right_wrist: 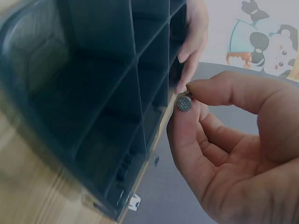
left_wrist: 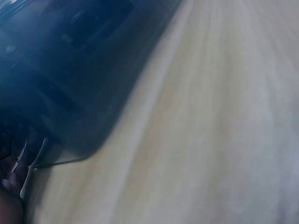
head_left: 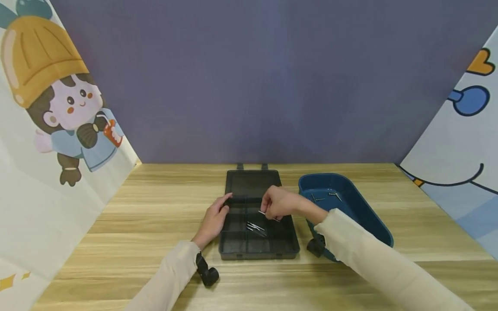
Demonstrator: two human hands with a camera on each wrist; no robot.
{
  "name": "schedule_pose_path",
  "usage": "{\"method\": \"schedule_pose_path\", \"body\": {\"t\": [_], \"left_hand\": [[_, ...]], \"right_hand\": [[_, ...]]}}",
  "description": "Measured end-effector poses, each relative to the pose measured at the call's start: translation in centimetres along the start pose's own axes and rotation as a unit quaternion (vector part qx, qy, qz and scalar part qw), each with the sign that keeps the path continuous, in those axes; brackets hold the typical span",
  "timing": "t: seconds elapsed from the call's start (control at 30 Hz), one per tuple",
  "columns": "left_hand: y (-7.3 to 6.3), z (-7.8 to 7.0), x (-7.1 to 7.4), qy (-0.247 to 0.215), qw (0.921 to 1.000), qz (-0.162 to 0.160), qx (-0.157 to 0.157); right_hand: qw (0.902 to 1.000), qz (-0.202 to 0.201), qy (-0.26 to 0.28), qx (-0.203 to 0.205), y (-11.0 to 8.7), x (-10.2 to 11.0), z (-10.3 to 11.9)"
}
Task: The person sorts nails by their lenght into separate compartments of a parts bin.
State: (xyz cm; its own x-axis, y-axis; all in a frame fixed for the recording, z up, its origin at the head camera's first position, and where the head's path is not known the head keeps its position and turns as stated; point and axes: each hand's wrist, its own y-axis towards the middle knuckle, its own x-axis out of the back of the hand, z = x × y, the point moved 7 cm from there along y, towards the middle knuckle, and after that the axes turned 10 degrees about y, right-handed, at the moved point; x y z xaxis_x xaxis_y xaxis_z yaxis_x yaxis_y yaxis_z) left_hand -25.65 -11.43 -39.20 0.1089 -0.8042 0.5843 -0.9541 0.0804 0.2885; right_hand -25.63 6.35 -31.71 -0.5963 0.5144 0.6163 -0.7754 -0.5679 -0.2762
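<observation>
The work looks partway along: several slim silvery metal nails (head_left: pixel 255 227) lie loosely together in a compartment near the middle of a dark translucent plastic divided box (head_left: pixel 233 247), whose lid (head_left: pixel 253 183) lies back, while a few loose nails (head_left: pixel 335 195) remain in a deep blue plastic tray (head_left: pixel 355 203) just right of it, apparently left to be moved. Both containers rest on a pale wood-grain surface (head_left: pixel 155 207). The right hand (head_left: pixel 281 203) pinches a single nail (right_wrist: pixel 184 103) with a cross-hatched head between thumb and forefinger, above the box. The left hand (head_left: pixel 213 219), fingers extended and grasping nothing, rests against the box's left edge. The nearest left compartment appears bare.
</observation>
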Motion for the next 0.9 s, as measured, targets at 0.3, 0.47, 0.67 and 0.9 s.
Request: {"method": "schedule_pose_path", "body": {"t": [0.3, 0.47, 0.67, 0.9], "left_hand": [[0.0, -0.3, 0.1, 0.003, 0.9999, -0.003, -0.012], [0.0, -0.3, 0.1, 0.001, 0.9999, -0.006, -0.012], [0.0, -0.1, 0.2, 0.003, 0.9999, -0.005, -0.01], [0.1, -0.1, 0.2, 0.002, 0.9999, -0.006, -0.009]], "right_hand": [[0.9999, -0.009, 0.001, -0.009, 1.2, -1.7, 0.5], [0.9998, -0.019, -0.002, 0.0, 1.6, -2.0, 0.5], [0.9997, -0.019, -0.011, -0.006, 1.9, -2.3, 0.4], [0.9995, -0.017, -0.014, -0.021, 2.0, -2.4, 0.2]]}}
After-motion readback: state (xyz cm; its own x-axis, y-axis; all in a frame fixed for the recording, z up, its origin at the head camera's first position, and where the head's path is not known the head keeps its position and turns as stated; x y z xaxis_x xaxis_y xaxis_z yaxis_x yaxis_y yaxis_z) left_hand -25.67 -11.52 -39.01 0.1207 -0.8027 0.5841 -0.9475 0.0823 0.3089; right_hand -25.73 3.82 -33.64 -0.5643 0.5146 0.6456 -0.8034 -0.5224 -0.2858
